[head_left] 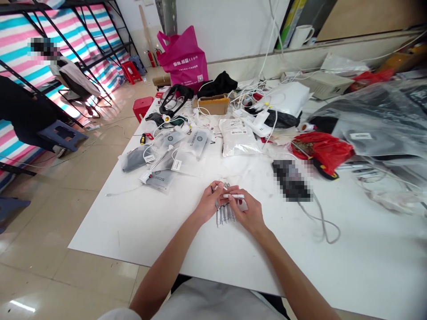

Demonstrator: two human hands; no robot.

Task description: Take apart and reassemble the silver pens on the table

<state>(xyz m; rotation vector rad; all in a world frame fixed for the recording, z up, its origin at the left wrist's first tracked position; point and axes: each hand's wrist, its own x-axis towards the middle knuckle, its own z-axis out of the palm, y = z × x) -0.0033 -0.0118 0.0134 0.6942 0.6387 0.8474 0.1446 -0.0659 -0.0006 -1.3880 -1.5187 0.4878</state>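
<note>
Both of my hands meet over a small row of several silver pen-like pieces (pixel 224 215) lying on the white table (pixel 140 222). My left hand (pixel 209 202) is closed in a pinch on a thin dark-tipped piece at its fingertips. My right hand (pixel 247 211) is closed on a short white stick (pixel 233 196), held level between thumb and fingers, its left end reaching the left hand's fingers. A small white tab shows under the right thumb.
Clear plastic bags with cables (pixel 167 153) lie to the far left, a white packet (pixel 237 137) behind. A blurred dark device (pixel 291 180) with a grey cord lies to the right, a red bag (pixel 322 151) beyond. A pink tote (pixel 184 58) stands at the back. A person sits far left.
</note>
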